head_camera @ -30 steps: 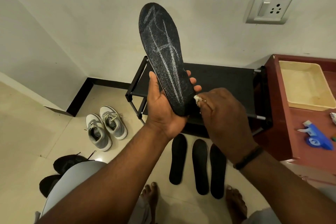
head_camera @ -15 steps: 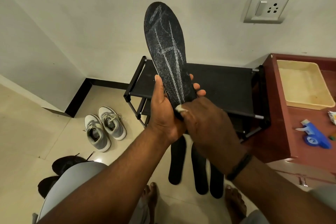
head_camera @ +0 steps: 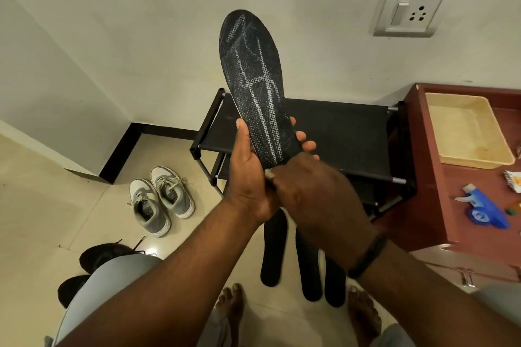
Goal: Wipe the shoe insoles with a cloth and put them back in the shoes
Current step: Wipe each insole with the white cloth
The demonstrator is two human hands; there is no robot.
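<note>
The left hand (head_camera: pixel 251 177) held the black insole (head_camera: pixel 255 84) upright before the wall, thumb along its left edge and fingers curled round behind its lower part, their tips showing at the right edge. The right hand (head_camera: pixel 315 191) was closed against the insole's heel end, pinching a small bit of white cloth (head_camera: pixel 270 175) that barely showed between its fingers. The insole's face carried a pale mesh pattern; I could make out no brand or writing on it. Compared with a second before, the right hand had slid from the insole's right side across to its lower left, against the left palm. Three more black insoles (head_camera: pixel 306 267) lay on the floor below, near the grey sneakers (head_camera: pixel 162 203) and the black shoes (head_camera: pixel 95 262). A blue spray bottle (head_camera: pixel 485 210) lay on the red tabletop (head_camera: pixel 431 191).
</note>
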